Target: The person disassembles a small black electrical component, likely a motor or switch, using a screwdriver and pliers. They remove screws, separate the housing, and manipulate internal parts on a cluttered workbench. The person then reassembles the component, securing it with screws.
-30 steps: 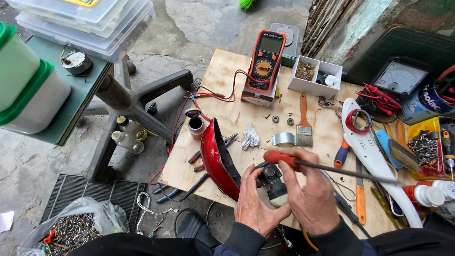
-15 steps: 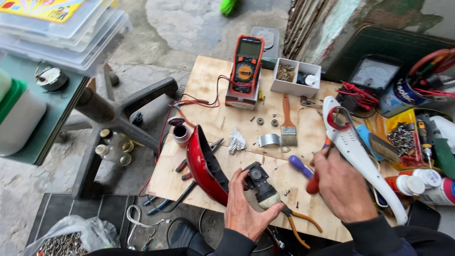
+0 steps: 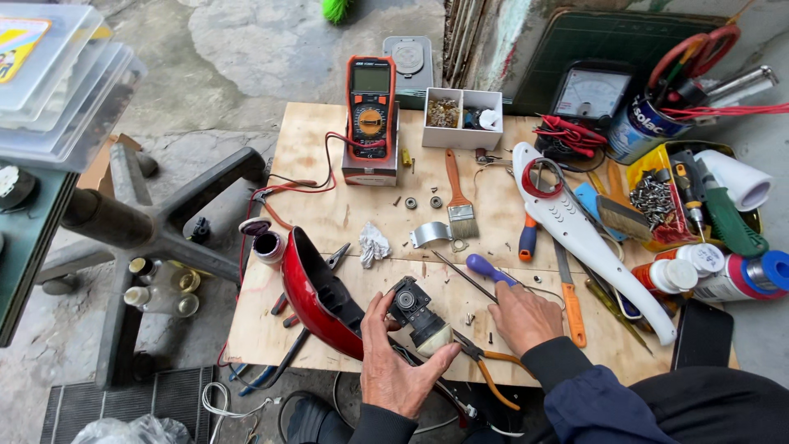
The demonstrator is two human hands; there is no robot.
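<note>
Left hand (image 3: 394,370) is wrapped around a small black motor-like part (image 3: 415,311), holding it up just over the near edge of the plywood table (image 3: 329,205), right beside the red shell (image 3: 316,296). Right hand (image 3: 522,316) lies loosely curled on the table, holding nothing, next to the purple-handled screwdriver (image 3: 485,267). Looks like mid-teardown inspection; picking a tool back up seems next.

Left hand (image 3: 394,362), palm inward, fingers curled closed in a grip, thumb raised. Right hand (image 3: 523,316), palm down, fingers bent, forearm in dark sleeve.
</note>
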